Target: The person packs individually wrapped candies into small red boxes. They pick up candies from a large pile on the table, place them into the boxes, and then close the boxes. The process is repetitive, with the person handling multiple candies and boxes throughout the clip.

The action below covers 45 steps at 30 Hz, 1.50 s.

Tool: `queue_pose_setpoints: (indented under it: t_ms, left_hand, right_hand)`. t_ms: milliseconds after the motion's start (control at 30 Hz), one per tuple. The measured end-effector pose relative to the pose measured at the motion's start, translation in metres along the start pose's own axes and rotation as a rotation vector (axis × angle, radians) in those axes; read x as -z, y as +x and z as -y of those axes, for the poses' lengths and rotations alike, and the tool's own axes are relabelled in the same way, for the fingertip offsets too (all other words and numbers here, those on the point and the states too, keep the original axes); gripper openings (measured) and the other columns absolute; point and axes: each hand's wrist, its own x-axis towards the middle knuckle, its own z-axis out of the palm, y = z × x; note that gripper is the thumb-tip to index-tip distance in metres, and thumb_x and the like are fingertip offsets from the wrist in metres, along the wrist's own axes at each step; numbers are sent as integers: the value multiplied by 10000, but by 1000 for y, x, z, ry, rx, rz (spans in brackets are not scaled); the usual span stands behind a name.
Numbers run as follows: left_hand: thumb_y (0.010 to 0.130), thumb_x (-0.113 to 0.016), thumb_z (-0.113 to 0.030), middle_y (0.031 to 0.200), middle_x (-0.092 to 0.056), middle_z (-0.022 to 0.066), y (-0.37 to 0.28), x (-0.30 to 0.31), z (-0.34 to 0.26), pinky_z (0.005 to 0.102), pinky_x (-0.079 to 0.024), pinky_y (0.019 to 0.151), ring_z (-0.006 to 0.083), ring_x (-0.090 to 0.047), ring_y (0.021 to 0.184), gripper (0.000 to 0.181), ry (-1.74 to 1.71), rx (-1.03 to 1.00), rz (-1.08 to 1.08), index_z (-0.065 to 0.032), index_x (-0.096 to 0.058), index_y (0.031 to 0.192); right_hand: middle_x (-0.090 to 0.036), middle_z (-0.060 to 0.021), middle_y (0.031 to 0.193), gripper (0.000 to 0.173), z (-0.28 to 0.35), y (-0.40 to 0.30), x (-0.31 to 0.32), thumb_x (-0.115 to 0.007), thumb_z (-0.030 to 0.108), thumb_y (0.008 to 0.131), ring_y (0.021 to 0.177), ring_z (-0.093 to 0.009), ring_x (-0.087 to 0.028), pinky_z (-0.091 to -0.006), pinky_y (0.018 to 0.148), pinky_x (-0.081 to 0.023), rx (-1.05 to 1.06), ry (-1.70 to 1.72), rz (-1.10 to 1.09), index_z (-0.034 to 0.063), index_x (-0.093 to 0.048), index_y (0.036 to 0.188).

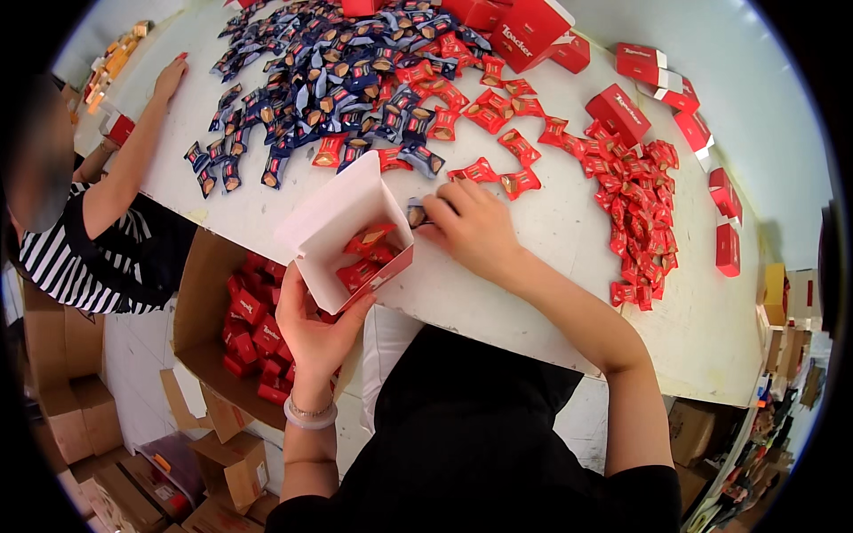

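Note:
My left hand (320,320) grips a small red carton (346,193) from below, its white inside facing up and its flap raised. Several red-wrapped sweets (363,260) lie inside the carton. Just right of the carton, my right hand (476,226) pinches a dark blue wrapped sweet (416,212) between fingertips and thumb, above the white table (480,303). Beyond the hands spreads a large heap of dark blue wrapped sweets (313,100). Loose red sweets (490,110) border it on the right. Two red sweets lie close behind my right hand.
A long pile of red sweets (640,220) is at the right. Red Loacker cartons (533,33) line the table's back and right side. Below the left edge, a large cardboard box (200,300) holds many closed red cartons (266,333). A co-worker in a striped top (80,266) reaches over the table at left.

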Motion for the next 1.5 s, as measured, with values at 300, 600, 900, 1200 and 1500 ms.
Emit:
queue_pose_setpoints:
  t_ms: [300, 600, 900, 1200, 1500]
  left_hand:
    - [669, -834, -11, 1199, -586, 122, 20, -47, -14, 367, -583, 855, 239, -626, 1074, 696, -8, 23, 358, -6, -511, 1286]
    - [644, -842, -24, 1094, -611, 136, 27, -76, -15, 344, -526, 846, 266, -638, 977, 699, 71, -194, 384, -11, -517, 1262]
    - [725, -844, -75, 1184, -613, 190, 17, -83, -3, 361, -525, 907, 280, -635, 1087, 782, -55, -179, 293, 3, -411, 1372]
    - [777, -747, -53, 1311, -500, 212, 31, -70, 1, 410, -503, 945, 353, -594, 1138, 381, -8, -420, 501, -48, -667, 1149]
    - [793, -753, -33, 1244, -549, 228, 26, -78, 19, 436, -478, 993, 344, -576, 1183, 429, -248, -316, 390, -19, -521, 1154]
  right_hand:
    - [-610, -67, 885, 340, 20, 31, 138, -807, 232, 663, 697, -202, -574, -317, 561, -468, 389, -57, -180, 63, -642, 907]
    - [-515, -42, 658, 314, 11, 21, 109, -759, 306, 741, 521, -187, -533, -280, 421, -388, 485, 117, -527, 43, -595, 792]
    - [-577, -82, 954, 401, 5, 8, 115, -698, 419, 833, 869, -235, -575, -340, 761, -472, 244, 193, -292, 63, -616, 1001]
    - [-584, -93, 1204, 470, 1, -37, 91, -710, 49, 798, 1163, -203, -519, -349, 993, -428, -589, 1198, 154, 74, -586, 1250]
    - [-528, -144, 1361, 476, 5, -59, 92, -706, 405, 808, 1235, -370, -477, -482, 1008, -404, 183, 360, -66, 135, -651, 1197]
